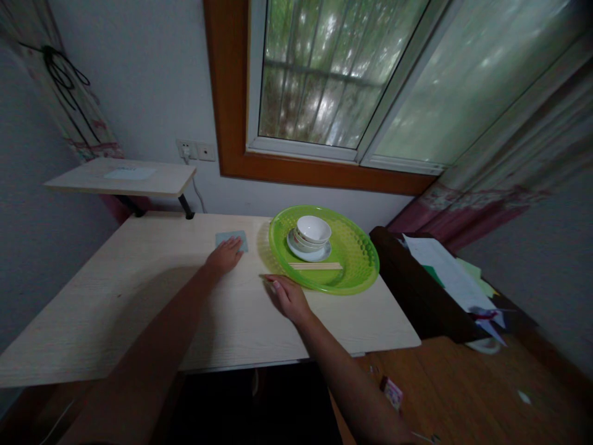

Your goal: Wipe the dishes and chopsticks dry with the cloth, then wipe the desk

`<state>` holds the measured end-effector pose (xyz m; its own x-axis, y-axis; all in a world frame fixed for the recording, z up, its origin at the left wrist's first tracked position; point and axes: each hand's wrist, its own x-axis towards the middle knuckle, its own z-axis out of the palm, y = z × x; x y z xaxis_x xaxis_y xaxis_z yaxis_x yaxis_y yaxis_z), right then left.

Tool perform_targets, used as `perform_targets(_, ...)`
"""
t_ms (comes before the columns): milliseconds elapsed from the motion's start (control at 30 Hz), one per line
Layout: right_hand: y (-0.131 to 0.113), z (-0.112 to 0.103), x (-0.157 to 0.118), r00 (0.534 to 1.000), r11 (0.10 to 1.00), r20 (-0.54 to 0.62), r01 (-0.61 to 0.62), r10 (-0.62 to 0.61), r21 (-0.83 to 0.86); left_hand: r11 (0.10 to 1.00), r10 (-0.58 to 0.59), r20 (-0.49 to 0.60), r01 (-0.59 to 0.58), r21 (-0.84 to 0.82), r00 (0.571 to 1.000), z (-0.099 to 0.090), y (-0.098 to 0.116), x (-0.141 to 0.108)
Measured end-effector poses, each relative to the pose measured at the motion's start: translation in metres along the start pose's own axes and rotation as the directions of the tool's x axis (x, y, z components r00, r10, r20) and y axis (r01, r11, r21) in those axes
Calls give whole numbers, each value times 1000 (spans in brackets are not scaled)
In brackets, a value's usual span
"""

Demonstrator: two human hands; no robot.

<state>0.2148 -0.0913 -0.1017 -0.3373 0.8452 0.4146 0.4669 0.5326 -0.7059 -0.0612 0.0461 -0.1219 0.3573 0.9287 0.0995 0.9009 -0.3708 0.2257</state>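
My left hand [225, 254] lies palm down on a small pale blue-grey square cloth [244, 240], pressed to the table with its fingers stretched out. At the near left rim of a round green plastic basket [356, 247] is my right hand [288, 296]. It rests on its side on the tabletop, fingers extended, and I see nothing held in it. Inside the basket, a few stacked white bowls [315, 230] stand on a white plate [328, 253]. A bundle of light wooden chopsticks [315, 266] lies in front of them.
The pale wooden table [250, 327] reaches the wall below a barred window. A small raised shelf [157, 179] stands at its back left, with a socket [188, 149] behind. Papers [445, 266] lie on a dark brown piece of furniture [393, 278] at the right.
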Motion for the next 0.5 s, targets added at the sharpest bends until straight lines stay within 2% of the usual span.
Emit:
perform_targets(133, 4, 1, 0, 997, 998, -46, -61, 61, 1, 989, -142, -32, 143, 35, 989, -10, -45, -7)
perform_targets(233, 5, 3, 0, 996, 997, -62, -65, 68, 45, 975, -217, -59, 220, 37, 974, -14, -64, -9)
perform_targets(333, 6, 4, -1, 993, 991, -76, -81, 89, 102, 962, -269, -78, 272, 26, 960, -15, -63, 0)
perform_targets(500, 8, 5, -1, 989, 985, -85, -111, 123, 136, 965, -263, -8, 263, 9, 965, -7, -35, 28)
